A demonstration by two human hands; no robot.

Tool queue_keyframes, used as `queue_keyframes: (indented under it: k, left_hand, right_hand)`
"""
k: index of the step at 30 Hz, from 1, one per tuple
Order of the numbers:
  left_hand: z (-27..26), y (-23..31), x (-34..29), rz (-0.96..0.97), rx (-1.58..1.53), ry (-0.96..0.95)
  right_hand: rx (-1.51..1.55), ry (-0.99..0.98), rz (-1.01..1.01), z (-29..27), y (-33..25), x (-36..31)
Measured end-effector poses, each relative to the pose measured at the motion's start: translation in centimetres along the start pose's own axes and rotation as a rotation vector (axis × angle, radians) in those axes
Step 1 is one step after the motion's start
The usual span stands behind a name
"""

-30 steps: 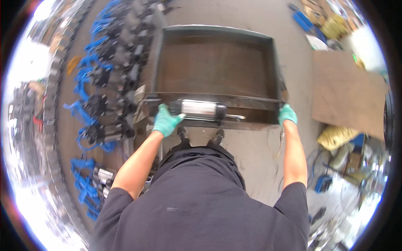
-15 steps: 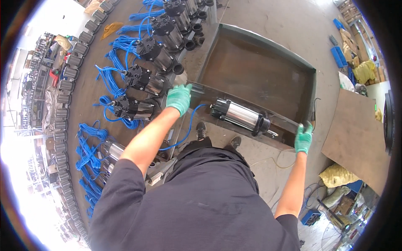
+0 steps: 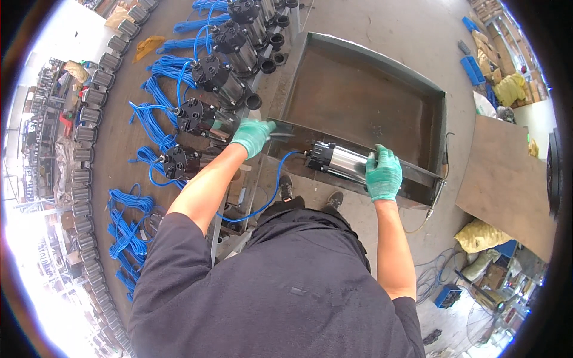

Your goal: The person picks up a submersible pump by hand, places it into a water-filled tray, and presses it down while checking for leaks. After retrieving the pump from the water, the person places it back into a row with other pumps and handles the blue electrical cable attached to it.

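- A cylindrical pump (image 3: 343, 162), of shiny steel with a black ribbed end cap, is laid along the near rim of a wide, rust-brown metal tray (image 3: 364, 101).
- The right hand (image 3: 383, 174), in a green knitted glove, is closed over the pump's steel end.
- The left hand (image 3: 253, 136), gloved alike, is gripped on the tray's near-left corner; the hands are held well apart.
- A blue cable (image 3: 270, 190) is seen curving from the pump's cap down behind the dark-shirted torso, where its end is hidden.
- More black-topped pumps (image 3: 197, 116) with coiled blue cables are lined up to the left on the floor.
- A flat brown board (image 3: 507, 185) and yellow sacks (image 3: 477, 235) are seen at the right, bent by the lens.
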State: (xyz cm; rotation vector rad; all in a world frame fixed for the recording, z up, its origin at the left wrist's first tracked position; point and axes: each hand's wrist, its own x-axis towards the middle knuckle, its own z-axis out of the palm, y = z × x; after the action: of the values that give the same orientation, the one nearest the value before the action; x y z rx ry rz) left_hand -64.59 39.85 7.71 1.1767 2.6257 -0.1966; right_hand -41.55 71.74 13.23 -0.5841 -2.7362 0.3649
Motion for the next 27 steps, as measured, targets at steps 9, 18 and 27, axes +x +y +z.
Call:
queue_keyframes:
  k: [9, 18, 27]
  left_hand:
    - [0.5, 3.2, -2.1, 0.003, -0.451, 0.456]
    - [3.8, 3.9, -4.0, -0.282, -1.355, 0.327]
    - [2.9, 4.8, -2.3, -0.285, -1.477, 0.151]
  right_hand:
    - [-0.003, 0.039, -0.015, 0.0, -0.4, 0.0]
    - [0.004, 0.036, -0.022, -0.6, -0.8, 0.3]
    - [-0.009, 0.019, -0.032, -0.5, -0.8, 0.4]
